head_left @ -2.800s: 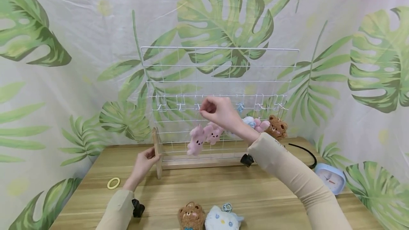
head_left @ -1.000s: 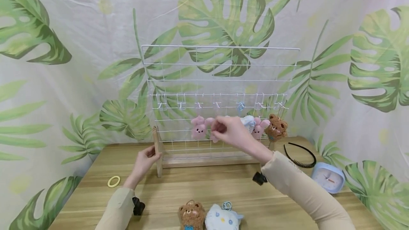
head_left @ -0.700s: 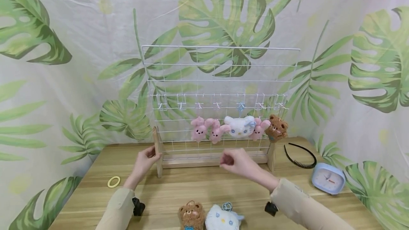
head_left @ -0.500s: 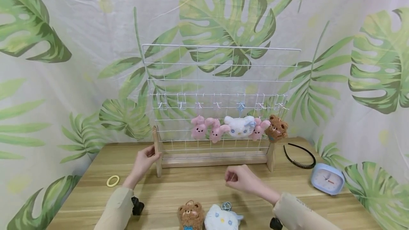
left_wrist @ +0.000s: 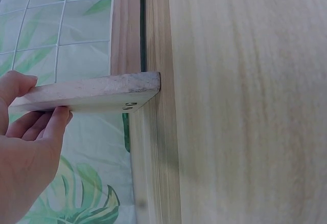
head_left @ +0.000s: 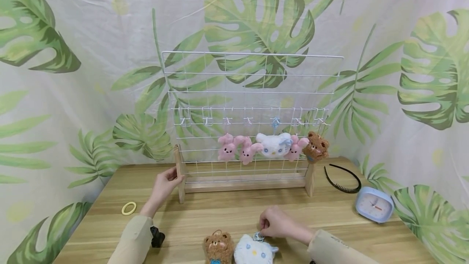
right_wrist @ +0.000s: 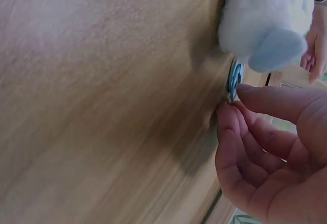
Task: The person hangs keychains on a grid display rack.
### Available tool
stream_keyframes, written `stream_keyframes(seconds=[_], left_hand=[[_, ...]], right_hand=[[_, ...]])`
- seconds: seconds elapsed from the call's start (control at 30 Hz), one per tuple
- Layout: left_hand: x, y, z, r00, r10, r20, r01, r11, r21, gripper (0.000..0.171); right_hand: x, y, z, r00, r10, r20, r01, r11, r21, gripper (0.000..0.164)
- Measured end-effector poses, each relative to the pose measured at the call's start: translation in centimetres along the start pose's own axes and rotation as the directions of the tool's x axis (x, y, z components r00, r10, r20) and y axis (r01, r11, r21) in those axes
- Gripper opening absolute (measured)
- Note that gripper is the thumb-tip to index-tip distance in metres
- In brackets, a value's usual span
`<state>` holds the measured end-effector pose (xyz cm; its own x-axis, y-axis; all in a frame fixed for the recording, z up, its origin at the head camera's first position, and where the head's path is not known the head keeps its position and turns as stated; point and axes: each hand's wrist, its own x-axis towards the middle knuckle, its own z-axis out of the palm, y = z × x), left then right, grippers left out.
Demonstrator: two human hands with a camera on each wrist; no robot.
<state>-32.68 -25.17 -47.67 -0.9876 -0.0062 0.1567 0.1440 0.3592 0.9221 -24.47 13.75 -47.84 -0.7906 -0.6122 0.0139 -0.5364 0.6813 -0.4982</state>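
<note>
My left hand (head_left: 163, 185) grips the left wooden upright (head_left: 180, 174) of a white wire grid rack (head_left: 253, 56). In the left wrist view, the thumb lies on one face of that upright and the fingers on the other. My right hand (head_left: 280, 224) is low over the table, its thumb and fingertips closing on the blue ring (right_wrist: 235, 78) of a white cat plush keychain (head_left: 254, 250). Left of this plush lies a brown bear plush keychain (head_left: 218, 247). From the rack's hooks hang pink bunny plushes (head_left: 227, 148), another white cat plush (head_left: 274, 146) and another brown bear plush (head_left: 316, 147).
On the wooden table (head_left: 220, 211), a yellow ring (head_left: 129, 203) lies at the left. A black headband (head_left: 342, 189) and a light blue clock (head_left: 374, 204) sit at the right. Two hooks at the rack's left carry no plush. Behind hangs a leaf-print cloth (head_left: 91, 105).
My right hand has left the hanging pink bunnies and come down to the white cat plush's ring on the table. The left hand stays on the upright. The bunnies have stopped swinging.
</note>
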Motion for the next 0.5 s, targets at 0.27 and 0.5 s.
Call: stream_keyframes(seconds=[0.27, 0.5], left_hand=[[-0.2, 0.1, 0.0, 1.000, -0.005, 0.002, 0.005, 1.000, 0.001, 0.055], [-0.1, 0.1, 0.0, 1.000, -0.011, 0.011, 0.011, 1.000, 0.010, 0.055]], right_hand=[[0.5, -0.5, 0.4, 0.998, 0.030, 0.049, -0.027, 0.998, -0.059, 0.021], [1.2, -0.9, 0.3, 0.982, 0.125, 0.144, -0.119, 0.992, -0.046, 0.025]])
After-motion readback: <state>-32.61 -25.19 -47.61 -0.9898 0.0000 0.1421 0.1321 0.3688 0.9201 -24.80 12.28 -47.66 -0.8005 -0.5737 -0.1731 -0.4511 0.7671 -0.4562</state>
